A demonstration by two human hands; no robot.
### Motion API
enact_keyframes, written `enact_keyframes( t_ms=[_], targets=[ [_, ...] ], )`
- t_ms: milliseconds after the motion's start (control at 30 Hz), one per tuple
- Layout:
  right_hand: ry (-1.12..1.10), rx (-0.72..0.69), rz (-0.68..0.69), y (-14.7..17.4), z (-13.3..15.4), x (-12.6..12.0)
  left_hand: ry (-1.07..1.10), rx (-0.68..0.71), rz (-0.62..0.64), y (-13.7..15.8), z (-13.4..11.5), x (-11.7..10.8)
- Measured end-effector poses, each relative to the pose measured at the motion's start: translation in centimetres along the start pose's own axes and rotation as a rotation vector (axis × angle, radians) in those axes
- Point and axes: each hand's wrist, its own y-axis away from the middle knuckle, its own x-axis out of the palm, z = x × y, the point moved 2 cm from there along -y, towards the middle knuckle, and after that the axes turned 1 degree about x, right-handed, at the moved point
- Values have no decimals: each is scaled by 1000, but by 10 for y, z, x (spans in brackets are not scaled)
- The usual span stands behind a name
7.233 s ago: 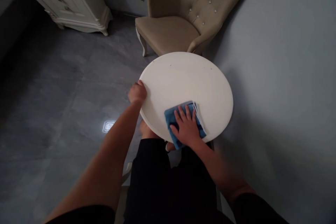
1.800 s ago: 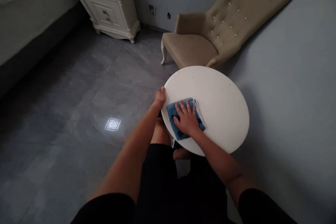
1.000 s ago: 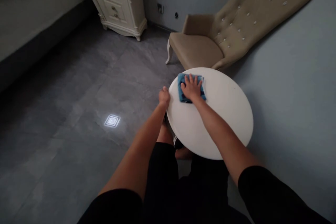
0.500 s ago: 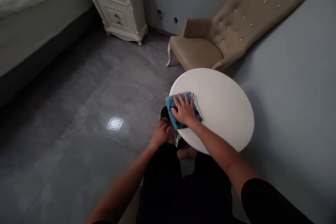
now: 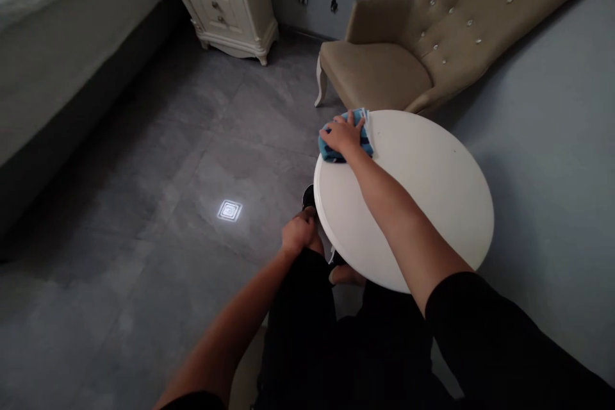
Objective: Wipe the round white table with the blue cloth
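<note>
My right hand (image 5: 343, 134) presses a folded blue cloth (image 5: 368, 147) onto the round white tabletop (image 5: 432, 205), at its far left rim. The fingers are spread over the cloth and bent around its top, and part of the cloth hangs at the rim. A pale edge of the cloth shows on its right side. My left hand (image 5: 298, 232) lies on my left leg near the knee, left of the table, with its fingers curled and pressed together. Nothing shows in it.
Behind the table stands a tan tufted armchair (image 5: 379, 73), close to the rim. A white nightstand (image 5: 225, 9) and a bed (image 5: 62, 45) are at the back left. The grey wall (image 5: 552, 160) runs along the right. A bright square light patch (image 5: 229, 210) lies on the floor.
My right hand and the cloth have slid away from me along the left side of the tabletop to its far rim. The view has shifted slightly. My left hand stays on my leg.
</note>
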Motion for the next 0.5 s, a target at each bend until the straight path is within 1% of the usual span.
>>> enact_keyframes(
  t_ms=[33,100,200,267,333,400,433,500],
  targets=[
    [-7,-50,12,15,9,3,-8,-9,5,0,0,0],
    [-14,-170,34,56,27,10,-24,-28,13,1,-1,-1],
    [-7,-361,45,135,47,21,-65,-59,25,7,-2,-3],
    [-9,-464,40,187,52,28,-105,-56,39,12,-1,-4],
    [-19,-524,49,225,52,33,-138,-33,49,18,-1,-6],
    [-28,-550,73,243,51,38,-158,-17,46,24,-3,-7],
    [-31,-555,84,245,50,39,-165,-13,40,26,-4,-7],
    [-42,-554,86,236,50,40,-188,10,38,28,-9,-8]
  ],
)
